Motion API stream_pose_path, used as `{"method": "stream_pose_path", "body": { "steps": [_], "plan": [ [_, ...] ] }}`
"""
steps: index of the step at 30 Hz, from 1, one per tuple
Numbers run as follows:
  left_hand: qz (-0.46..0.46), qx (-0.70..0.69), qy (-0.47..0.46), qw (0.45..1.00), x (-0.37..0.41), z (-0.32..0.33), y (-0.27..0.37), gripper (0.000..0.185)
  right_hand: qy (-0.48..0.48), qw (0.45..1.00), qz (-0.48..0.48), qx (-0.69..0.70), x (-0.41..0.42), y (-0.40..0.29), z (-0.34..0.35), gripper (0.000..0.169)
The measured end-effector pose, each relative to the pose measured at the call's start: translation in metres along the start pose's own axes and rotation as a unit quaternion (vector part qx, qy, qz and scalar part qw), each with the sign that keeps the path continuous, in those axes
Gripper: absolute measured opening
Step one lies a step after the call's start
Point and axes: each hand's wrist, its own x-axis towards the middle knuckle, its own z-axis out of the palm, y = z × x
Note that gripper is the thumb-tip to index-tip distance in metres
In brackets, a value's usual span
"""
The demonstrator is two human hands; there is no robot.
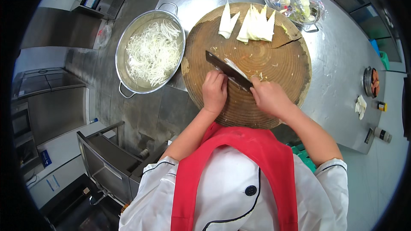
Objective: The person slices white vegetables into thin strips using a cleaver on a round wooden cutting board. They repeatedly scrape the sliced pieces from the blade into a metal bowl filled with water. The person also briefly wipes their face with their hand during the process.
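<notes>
A cleaver slants across the round wooden chopping block, its handle gripped in my right hand. My left hand has its fingers curled down against the near side of the blade, over a pale vegetable leaf mostly hidden by the hand and blade. Beyond the blade lie thin white cut strips. Near the block's far edge stand two groups of pale, pointed leaf wedges, like cabbage: a small one and a larger one.
Left of the block, a two-handled metal basin holds white shreds. A pot with a plastic bag of cut vegetables stands far right on the steel table. A crack runs into the block. A bowl and cloth sit right.
</notes>
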Motion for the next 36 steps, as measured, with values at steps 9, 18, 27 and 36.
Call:
{"method": "stream_pose_path", "body": {
  "steps": [9,18,27,36],
  "plan": [
    [0.005,-0.001,0.004,1.0,-0.001,0.0,-0.001,0.008,0.002,1.0,-0.024,0.001,-0.009,-0.001,-0.012,0.018],
    [-0.006,-0.028,0.004,1.0,0.002,-0.001,0.001,0.011,0.051,0.961,0.024,0.27,-0.014,0.022,-0.002,0.022],
    [-0.379,-0.615,-0.073,0.688,0.027,-0.009,0.006,0.048,-0.092,0.694,0.099,0.707,-0.022,0.039,-0.002,0.018],
    [-0.427,-0.79,-0.087,0.431,0.041,0.015,0.006,0.043,-0.148,0.715,0.077,0.678,0.007,0.034,0.008,0.017]
  ]
}}
